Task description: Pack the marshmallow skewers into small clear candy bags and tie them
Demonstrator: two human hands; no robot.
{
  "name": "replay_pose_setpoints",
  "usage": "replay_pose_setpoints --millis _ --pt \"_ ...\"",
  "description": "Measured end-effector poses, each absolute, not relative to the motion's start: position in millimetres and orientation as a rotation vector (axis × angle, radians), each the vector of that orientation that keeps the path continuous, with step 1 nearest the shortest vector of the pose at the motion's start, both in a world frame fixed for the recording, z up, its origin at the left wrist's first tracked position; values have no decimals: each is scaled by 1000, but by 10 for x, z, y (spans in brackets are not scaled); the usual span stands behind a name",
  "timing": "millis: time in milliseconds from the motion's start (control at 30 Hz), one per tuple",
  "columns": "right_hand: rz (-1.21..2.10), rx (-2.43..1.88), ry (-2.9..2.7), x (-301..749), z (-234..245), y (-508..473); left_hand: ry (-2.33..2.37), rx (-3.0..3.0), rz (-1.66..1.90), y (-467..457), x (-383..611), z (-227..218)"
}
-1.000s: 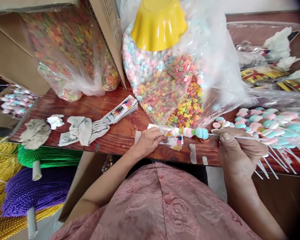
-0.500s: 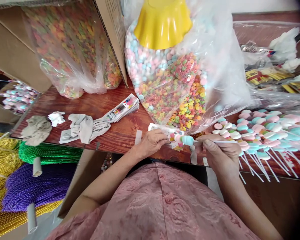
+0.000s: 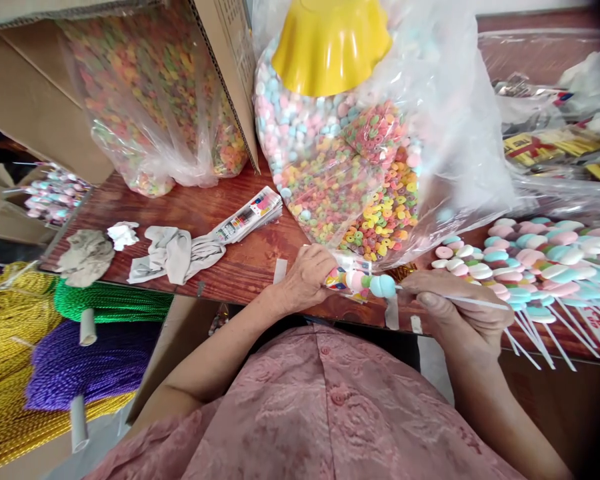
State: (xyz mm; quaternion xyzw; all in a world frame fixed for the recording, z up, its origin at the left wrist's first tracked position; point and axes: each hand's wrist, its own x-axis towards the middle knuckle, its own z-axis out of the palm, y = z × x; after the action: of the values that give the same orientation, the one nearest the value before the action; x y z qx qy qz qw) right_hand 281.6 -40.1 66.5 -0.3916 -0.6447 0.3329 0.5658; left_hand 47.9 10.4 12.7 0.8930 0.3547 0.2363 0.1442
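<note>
My right hand (image 3: 460, 310) is closed on the white stick of a candy skewer (image 3: 383, 285), which lies level above the table's front edge. Pink and blue marshmallows with a green ring candy show along it. My left hand (image 3: 307, 277) pinches a printed plastic wrapper (image 3: 336, 279) at the skewer's left end. The wrapper seems to surround that end, though my fingers partly hide it. Beneath, more printed wrappers (image 3: 363, 265) lie on the table. Just beyond my right hand rests a pile of finished marshmallow skewers (image 3: 545, 257), sticks towards me.
A large clear bag of marshmallows and ring candies (image 3: 330, 180) stands behind my hands, a yellow bowl (image 3: 333, 50) on it. Left are a cardboard box (image 3: 235, 73), a wrapper stack (image 3: 250, 215) and crumpled gloves (image 3: 175, 255). Coloured cord bundles (image 3: 100, 363) lie below left.
The skewer's left end now sits at the wrapper in my left hand, with printed film around it. My right hand has shifted slightly right and its fingers lie further along the stick. The view moved slightly.
</note>
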Motion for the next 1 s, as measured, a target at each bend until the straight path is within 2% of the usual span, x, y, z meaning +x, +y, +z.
replay_pose_setpoints --millis 133,267,467,633,800,1000 --pt "922 -903 -1579 2842 790 -365 1029 2684 573 85 486 159" --pt "712 -1017 -1604 2838 860 -327 1183 2753 512 48 494 292" --pt "938 -918 -1321 2773 784 -309 1251 2782 503 51 524 491" --pt "775 -884 -1508 2799 659 -293 1280 2590 519 39 558 443" --pt "1002 -878 -1322 2757 549 -235 1233 2561 551 -11 617 389" --pt "1194 -885 -1102 2733 503 -197 1397 2767 442 2 599 411"
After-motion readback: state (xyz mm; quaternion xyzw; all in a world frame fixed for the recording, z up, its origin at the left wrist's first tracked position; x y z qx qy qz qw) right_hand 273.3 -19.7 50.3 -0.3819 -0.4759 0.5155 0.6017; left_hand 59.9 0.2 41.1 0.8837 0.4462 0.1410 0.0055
